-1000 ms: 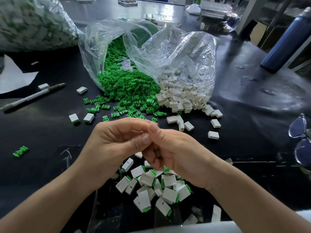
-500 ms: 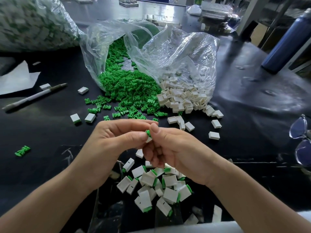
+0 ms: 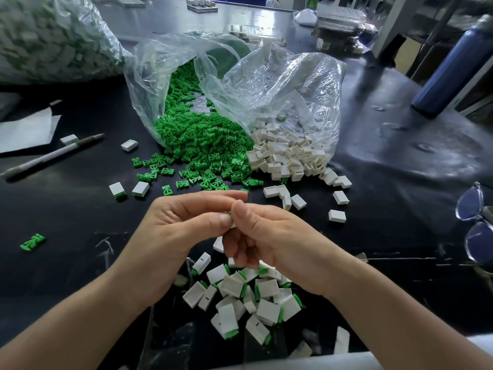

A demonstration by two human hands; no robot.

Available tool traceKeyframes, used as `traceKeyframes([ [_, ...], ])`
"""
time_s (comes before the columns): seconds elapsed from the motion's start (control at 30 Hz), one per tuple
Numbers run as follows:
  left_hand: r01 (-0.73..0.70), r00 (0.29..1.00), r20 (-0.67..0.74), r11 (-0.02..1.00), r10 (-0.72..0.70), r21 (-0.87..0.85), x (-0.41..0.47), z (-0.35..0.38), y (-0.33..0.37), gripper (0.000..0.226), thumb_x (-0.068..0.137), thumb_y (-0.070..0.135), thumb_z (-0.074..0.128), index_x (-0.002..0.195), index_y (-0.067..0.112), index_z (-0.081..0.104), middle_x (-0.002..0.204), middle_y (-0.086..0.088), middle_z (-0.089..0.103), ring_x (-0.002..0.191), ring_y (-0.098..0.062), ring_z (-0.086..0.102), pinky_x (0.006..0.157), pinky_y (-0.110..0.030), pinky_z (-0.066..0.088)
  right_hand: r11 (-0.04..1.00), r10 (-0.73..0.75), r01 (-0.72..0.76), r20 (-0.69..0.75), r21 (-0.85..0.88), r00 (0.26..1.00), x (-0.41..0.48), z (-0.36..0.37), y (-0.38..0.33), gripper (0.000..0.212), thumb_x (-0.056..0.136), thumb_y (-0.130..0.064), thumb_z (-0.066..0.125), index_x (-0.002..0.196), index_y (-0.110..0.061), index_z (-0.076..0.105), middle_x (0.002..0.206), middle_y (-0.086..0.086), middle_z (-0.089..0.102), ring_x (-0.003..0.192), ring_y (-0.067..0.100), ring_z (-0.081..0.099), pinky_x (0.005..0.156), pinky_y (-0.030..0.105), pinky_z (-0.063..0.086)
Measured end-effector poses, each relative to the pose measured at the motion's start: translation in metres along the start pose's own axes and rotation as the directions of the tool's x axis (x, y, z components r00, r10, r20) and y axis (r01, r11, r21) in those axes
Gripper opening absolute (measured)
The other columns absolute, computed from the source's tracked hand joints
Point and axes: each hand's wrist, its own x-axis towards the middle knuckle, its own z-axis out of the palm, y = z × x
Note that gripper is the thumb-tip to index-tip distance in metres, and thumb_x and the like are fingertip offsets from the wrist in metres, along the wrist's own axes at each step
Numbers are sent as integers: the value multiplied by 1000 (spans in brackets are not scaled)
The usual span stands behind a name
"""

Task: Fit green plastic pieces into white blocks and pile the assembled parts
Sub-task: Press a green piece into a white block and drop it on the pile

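My left hand (image 3: 181,231) and my right hand (image 3: 269,241) meet above the table, thumbs together. Between the thumbs they pinch a small white block with a green piece (image 3: 231,219); only a sliver of it shows. Below the hands lies a pile of assembled white-and-green parts (image 3: 240,297). Loose green pieces (image 3: 202,145) spill from a clear bag, and plain white blocks (image 3: 288,156) spill from a second clear bag to its right.
A pen (image 3: 53,156) and white paper (image 3: 24,129) lie at left. A large bag of finished parts (image 3: 53,38) fills the far left. A blue bottle (image 3: 448,65) stands at right, glasses (image 3: 477,222) at the right edge. Stray blocks (image 3: 337,216) dot the black table.
The hands have stayed pressed together over the pile; the green tip seen between the thumbs half a second ago is now almost hidden.
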Motion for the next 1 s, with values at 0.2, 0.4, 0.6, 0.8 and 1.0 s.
traceKeyframes([
  [0.2,9,996,89,1000,-7,-28,1,3,6,30,65,12,70,93,4,73,78,-34,63,62,-36,64,60,-31,54,998,-30,29,-17,-61,999,-3,0,-4,30,78,-44,38,75,-18,51,65,-4,52,56,8,47,53,18,36],
  [0.4,8,1000,28,1000,-8,-1,2,3,5,28,67,18,64,90,5,74,83,-27,68,66,-40,65,60,-30,55,994,-20,18,-22,-104,1000,-3,-1,-2,33,77,-47,38,76,-17,52,64,-7,53,58,9,47,55,19,37],
  [0.6,8,999,46,1000,-7,-8,0,6,3,23,65,19,69,87,13,75,75,-27,66,63,-24,68,61,-24,54,995,-29,22,-72,-102,997,0,-1,0,33,74,-48,41,73,-16,50,61,-9,52,55,7,46,55,20,36],
  [0.8,-9,1000,-15,1000,9,11,0,7,-1,23,73,12,57,88,11,74,81,-26,68,69,-35,68,62,-25,56,996,-51,43,-107,-80,993,1,2,4,29,74,-46,43,70,-19,53,59,-10,51,53,3,44,55,17,36],
  [1.0,3,999,-53,1000,-3,6,1,7,-5,22,64,12,66,84,16,76,95,-6,73,82,-25,71,68,-23,55,992,-86,71,-146,-102,986,2,3,8,25,76,-47,43,71,-25,55,56,-15,49,53,2,43,55,14,37],
])
